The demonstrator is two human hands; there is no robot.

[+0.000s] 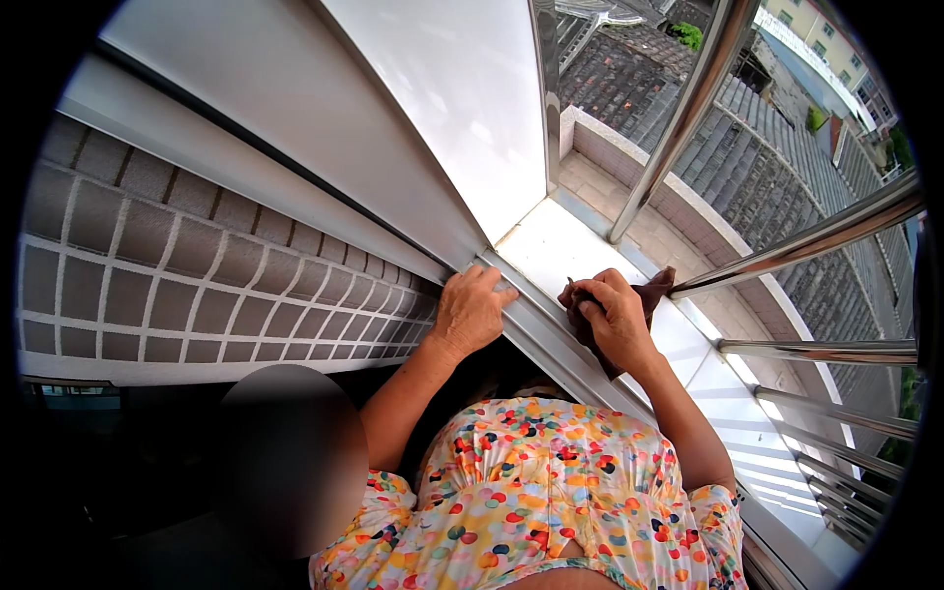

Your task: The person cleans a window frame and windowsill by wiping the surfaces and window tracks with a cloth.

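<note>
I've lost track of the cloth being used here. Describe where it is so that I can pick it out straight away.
Start at the window sill, the pale ledge between the tiled wall and the steel bars. Follow its metal track to the two hands: the left hand rests bare on the track, while the right hand presses down a dark brown cloth. It is the only dark, soft thing on the pale sill.

I see a short-sleeved top (536,492) in pale cream-yellow, printed all over with small dots in red, orange, teal, black and pink. The sleeves end above the elbows. Both forearms are bare. I note no rings, watch or gloves on the hands (472,310).
</note>
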